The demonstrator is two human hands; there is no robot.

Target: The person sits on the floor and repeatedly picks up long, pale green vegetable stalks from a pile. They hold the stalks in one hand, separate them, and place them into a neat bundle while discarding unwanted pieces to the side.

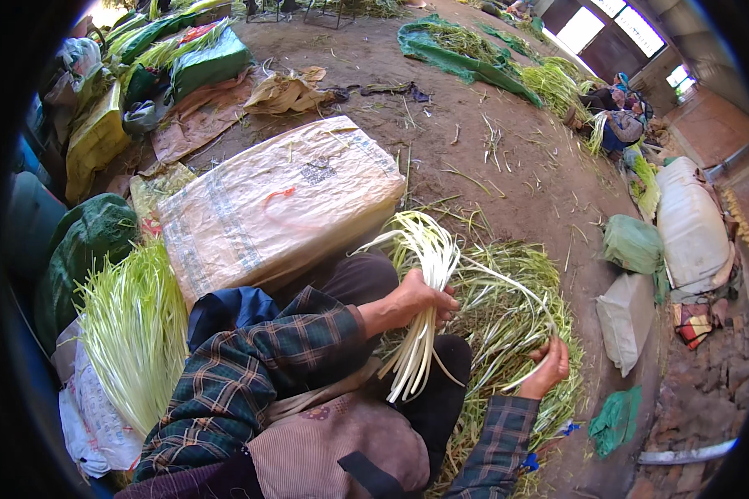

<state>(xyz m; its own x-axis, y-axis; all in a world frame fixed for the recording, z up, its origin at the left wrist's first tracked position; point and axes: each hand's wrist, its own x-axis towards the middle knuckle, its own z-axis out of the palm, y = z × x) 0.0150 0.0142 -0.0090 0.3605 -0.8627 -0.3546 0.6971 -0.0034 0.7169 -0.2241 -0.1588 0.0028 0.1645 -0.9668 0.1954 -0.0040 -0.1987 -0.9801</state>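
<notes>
My left hand (419,303) grips a bunch of long, white-stemmed vegetable stalks (435,246) around its middle, above my knees. The pale stems bend over at the top and hang loose below the fist. On the right, my right hand (548,367) pinches a single thin stalk (532,288) that arches over from beside the bunch. A short white length also sticks out below those fingers. Under both hands lies a large heap of loose green and straw-coloured stalks and trimmings (505,318).
A wrapped, pale block-shaped bale (281,199) stands before my knees, with an orange-red loop (279,194) on top. Upright greens (134,337) stand at my left. Sacks (624,318) and a green bag (616,421) lie right. People (624,121) sit among greens farther off.
</notes>
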